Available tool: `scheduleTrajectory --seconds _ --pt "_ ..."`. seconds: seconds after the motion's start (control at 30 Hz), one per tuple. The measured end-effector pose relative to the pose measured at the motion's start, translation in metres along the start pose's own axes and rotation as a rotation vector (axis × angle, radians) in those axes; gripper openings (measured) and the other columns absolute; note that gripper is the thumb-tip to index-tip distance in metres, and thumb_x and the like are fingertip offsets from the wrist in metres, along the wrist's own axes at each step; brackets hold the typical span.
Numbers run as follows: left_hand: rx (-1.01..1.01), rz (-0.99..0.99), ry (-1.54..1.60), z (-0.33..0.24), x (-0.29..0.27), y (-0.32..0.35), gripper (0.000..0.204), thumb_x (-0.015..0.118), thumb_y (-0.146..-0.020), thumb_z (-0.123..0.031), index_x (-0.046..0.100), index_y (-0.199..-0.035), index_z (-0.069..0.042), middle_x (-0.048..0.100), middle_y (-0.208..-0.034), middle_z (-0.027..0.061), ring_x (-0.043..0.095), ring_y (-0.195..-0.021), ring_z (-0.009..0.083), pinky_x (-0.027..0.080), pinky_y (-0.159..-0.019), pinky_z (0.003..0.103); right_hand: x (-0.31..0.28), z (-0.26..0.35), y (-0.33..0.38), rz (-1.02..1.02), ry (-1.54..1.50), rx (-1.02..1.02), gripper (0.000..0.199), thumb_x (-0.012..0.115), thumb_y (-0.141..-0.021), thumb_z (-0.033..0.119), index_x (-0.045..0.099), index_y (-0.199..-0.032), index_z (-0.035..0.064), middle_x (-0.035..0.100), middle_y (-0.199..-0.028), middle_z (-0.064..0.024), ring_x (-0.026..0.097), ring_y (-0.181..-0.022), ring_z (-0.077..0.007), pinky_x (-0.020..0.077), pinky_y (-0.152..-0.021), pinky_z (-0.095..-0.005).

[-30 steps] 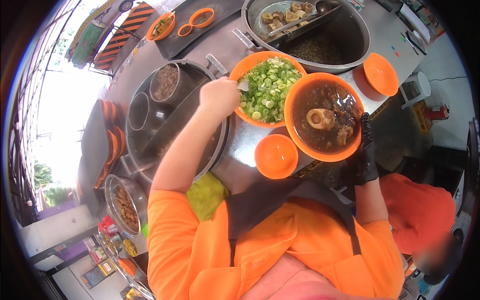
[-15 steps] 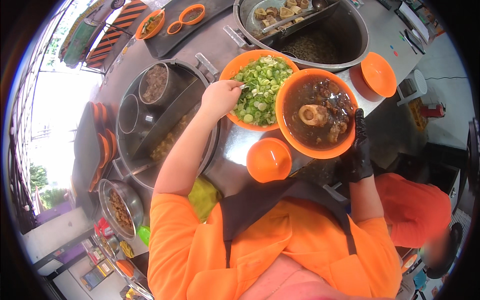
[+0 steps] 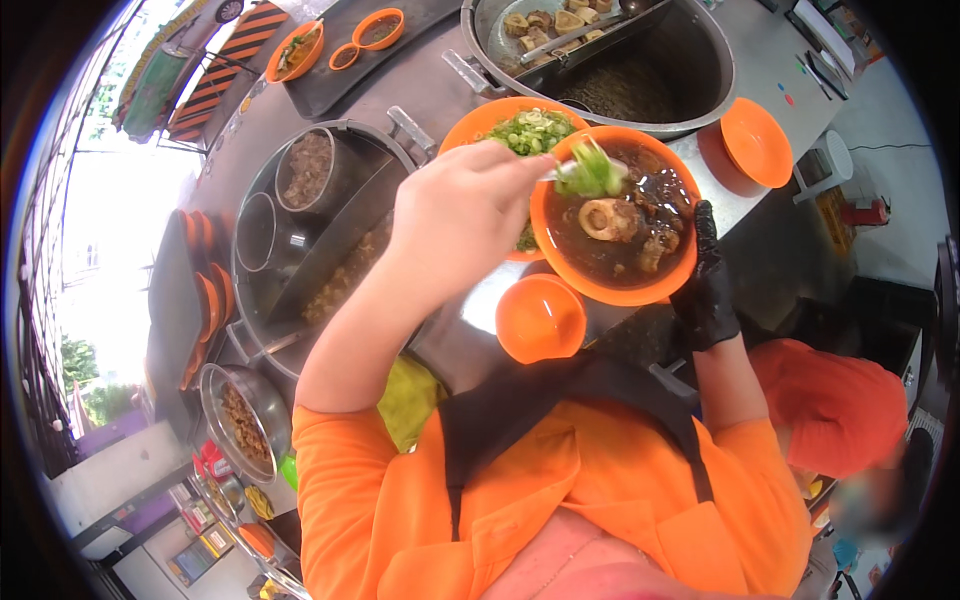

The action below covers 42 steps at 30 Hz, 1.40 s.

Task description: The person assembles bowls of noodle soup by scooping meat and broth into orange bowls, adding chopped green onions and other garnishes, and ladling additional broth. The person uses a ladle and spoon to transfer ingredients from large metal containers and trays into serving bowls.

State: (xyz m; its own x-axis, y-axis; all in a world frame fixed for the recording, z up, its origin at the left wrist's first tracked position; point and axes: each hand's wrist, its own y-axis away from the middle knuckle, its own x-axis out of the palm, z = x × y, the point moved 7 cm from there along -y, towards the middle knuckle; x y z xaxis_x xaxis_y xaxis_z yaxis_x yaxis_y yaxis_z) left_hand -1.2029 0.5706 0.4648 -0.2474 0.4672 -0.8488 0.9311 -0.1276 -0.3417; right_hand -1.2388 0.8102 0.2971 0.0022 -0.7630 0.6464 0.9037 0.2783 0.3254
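Observation:
My bare left hand [image 3: 465, 215] pinches a pale spoon [image 3: 553, 174] heaped with chopped green onions [image 3: 592, 172], blurred by motion. This load hangs over the left side of an orange bowl [image 3: 622, 296] of dark brown soup. A marrow bone [image 3: 606, 220] and chunks of meat [image 3: 660, 248] lie in the soup. My black-gloved right hand [image 3: 708, 300] grips that bowl at its right side. Partly hidden behind my left hand and the soup bowl is a larger orange bowl [image 3: 455, 132] of chopped green onions.
Near my apron is an empty orange bowl [image 3: 541, 318]; another orange bowl [image 3: 757, 143] sits at right. Large divided pots stand at left [image 3: 240, 215] and far side [image 3: 728, 75]. A dark tray [image 3: 318, 95] holds small orange bowls. A person in red [image 3: 830, 405] is at right.
My left hand has moved right from the green-onion bowl, carrying a spoonful over the soup. The soup bowl in my right hand has shifted slightly left and up.

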Motion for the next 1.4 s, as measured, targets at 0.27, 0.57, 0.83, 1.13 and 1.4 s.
scheduleTrajectory --seconds 0.27,0.57,0.83,1.13,1.4 --pt "-0.083 0.102 -0.594 0.064 0.023 -0.008 0.022 0.058 -0.082 -0.014 0.073 -0.098 -0.018 0.065 -0.084 0.0030 0.066 -0.081 0.0214 0.053 -0.068 0.035 -0.001 -0.004 0.001 0.002 0.020 -0.013 0.046 0.051 -0.099 0.031 0.042 -0.137 0.0052 0.055 -0.127 -0.0108 0.055 -0.114 -0.0209 0.0482 -0.095 -0.0353" --pt "-0.384 0.413 -0.422 0.122 0.089 0.005 0.024 0.049 -0.084 -0.020 0.073 -0.088 -0.015 0.068 -0.095 0.0074 0.066 -0.092 0.0251 0.053 -0.078 0.040 -0.006 -0.004 0.004 -0.026 -0.074 0.051 0.049 0.052 -0.098 0.036 0.043 -0.137 0.0065 0.054 -0.128 -0.0084 0.054 -0.115 -0.0215 0.0458 -0.098 -0.0368" --pt "-0.668 0.418 -0.004 0.155 0.087 0.018 0.035 0.049 -0.081 -0.024 0.072 -0.106 -0.018 0.069 -0.103 0.0113 0.065 -0.096 0.0262 0.050 -0.086 0.036 -0.012 -0.007 -0.005 -0.041 -0.100 0.027 0.046 0.052 -0.099 0.034 0.045 -0.135 0.0069 0.054 -0.126 -0.0073 0.053 -0.113 -0.0196 0.0443 -0.098 -0.0361" --pt "-0.451 0.115 0.274 0.079 0.008 -0.001 0.025 0.060 -0.082 -0.007 0.071 -0.103 -0.002 0.064 -0.080 0.0059 0.061 -0.075 0.0128 0.047 -0.074 0.026 -0.005 -0.006 -0.009 -0.038 -0.014 -0.037 0.044 0.050 -0.100 0.029 0.043 -0.135 0.0038 0.056 -0.126 -0.0110 0.056 -0.113 -0.0203 0.0473 -0.097 -0.0341" --pt "0.228 -0.135 -0.367 -0.036 -0.008 -0.004 0.027 0.065 -0.078 -0.004 0.072 -0.102 -0.014 0.064 -0.086 0.0051 0.064 -0.077 0.0229 0.051 -0.069 0.034 0.006 -0.014 0.018 -0.072 -0.137 0.123 0.050 0.050 -0.099 0.037 0.043 -0.137 0.0069 0.056 -0.128 -0.0088 0.056 -0.114 -0.0202 0.0454 -0.099 -0.0339"
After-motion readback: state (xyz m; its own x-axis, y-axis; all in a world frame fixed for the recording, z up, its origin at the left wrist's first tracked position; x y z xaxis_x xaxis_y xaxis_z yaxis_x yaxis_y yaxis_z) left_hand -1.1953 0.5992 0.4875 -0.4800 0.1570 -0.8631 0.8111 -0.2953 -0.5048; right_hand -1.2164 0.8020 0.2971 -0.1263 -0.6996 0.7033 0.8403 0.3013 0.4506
